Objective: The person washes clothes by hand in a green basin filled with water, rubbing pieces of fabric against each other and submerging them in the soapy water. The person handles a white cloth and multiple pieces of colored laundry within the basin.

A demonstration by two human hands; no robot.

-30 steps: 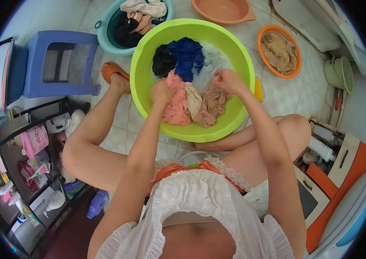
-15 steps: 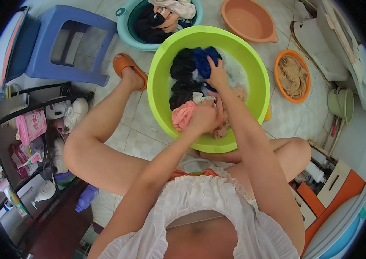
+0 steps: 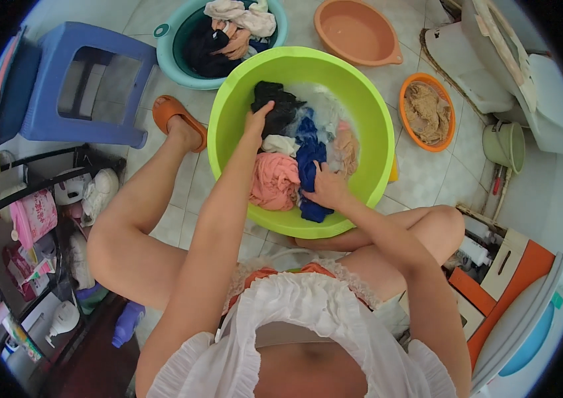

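Observation:
A large lime-green basin (image 3: 377, 152) stands before me with wet clothes and sudsy water in it. At its left side my left hand (image 3: 257, 124) is closed on the edge of a black garment (image 3: 278, 109). My right hand (image 3: 330, 188) grips a dark blue cloth (image 3: 312, 156), which stretches lengthwise down the middle of the basin; some fingertips are hidden in its folds. Between my arms lies a bunched pink cloth (image 3: 273, 180), with a small white cloth (image 3: 281, 144) just above it. A beige cloth (image 3: 346, 147) rests in the suds on the right.
Beyond the basin are a teal tub (image 3: 192, 78) of clothes and a brown-orange basin (image 3: 354, 33). An orange bowl (image 3: 450, 119) with tan cloth sits at right, near a pale green bucket (image 3: 503, 146). Left are a blue stool (image 3: 89, 129) and a black shelf (image 3: 2, 219) of bottles and packets.
The right hand has drawn the blue cloth from the far side toward me. My left hand has left the pink cloth and moved up-left to the black garment. The view has shifted slightly.

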